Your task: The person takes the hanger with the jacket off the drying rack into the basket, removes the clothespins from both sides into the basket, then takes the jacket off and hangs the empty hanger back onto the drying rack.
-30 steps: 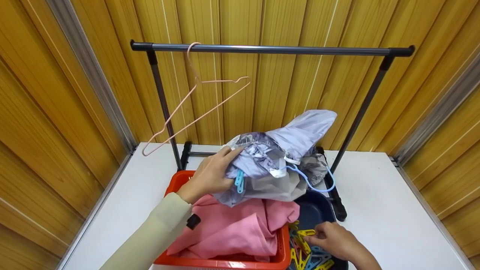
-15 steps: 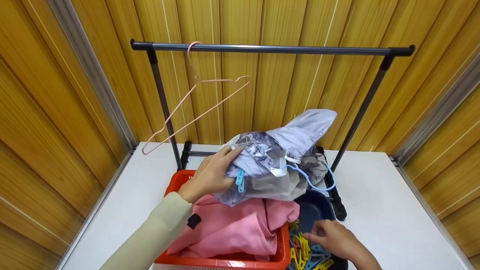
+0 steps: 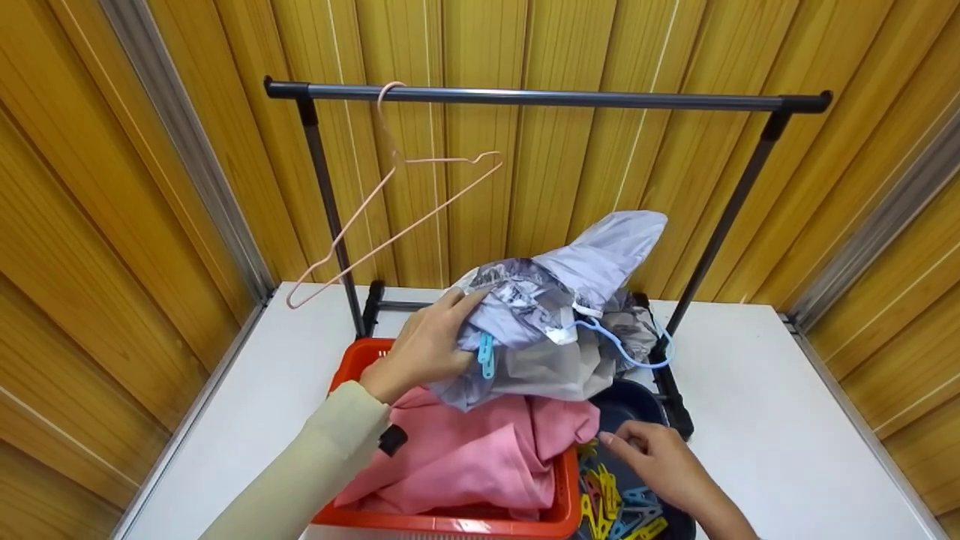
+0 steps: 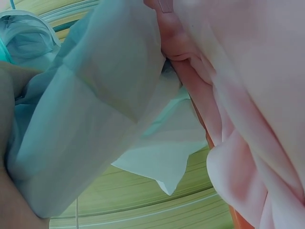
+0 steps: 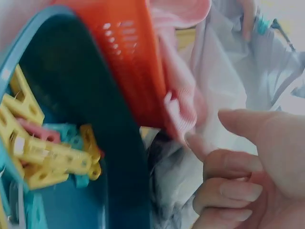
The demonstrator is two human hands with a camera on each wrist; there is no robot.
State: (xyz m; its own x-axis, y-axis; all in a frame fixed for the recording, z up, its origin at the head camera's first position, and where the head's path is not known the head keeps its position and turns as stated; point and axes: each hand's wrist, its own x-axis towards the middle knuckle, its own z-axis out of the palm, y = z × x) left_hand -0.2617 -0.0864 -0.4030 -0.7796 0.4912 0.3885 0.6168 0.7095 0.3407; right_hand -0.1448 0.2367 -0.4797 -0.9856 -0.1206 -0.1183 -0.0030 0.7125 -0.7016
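In the head view my left hand point(image 3: 431, 341) grips a bunched pale grey-lavender garment point(image 3: 600, 255) with dark printed patches. A light blue clothespin point(image 3: 487, 355) is clipped to the garment beside the fingers. From the cloth a light blue hanger point(image 3: 626, 358) sticks out at the right. My right hand point(image 3: 660, 457) is above the dark blue basin point(image 3: 637, 401), its fingers loosely bent and the thumb apart from them. Nothing is between its fingers in the right wrist view. Several yellow, blue and red clothespins point(image 5: 52, 155) lie in the basin.
A red basket point(image 3: 450, 523) with pink cloth point(image 3: 472, 457) stands left of the basin, under the garment. Behind is a black clothes rack point(image 3: 555, 97) with a pink hanger point(image 3: 394, 161) at its left. All stand on a white surface point(image 3: 795, 420) against wood-look panels.
The right hand has let go of a yellow clothespin, now among the others in the basin, and has risen slightly toward the garment. The left hand and garment have shifted only a little.
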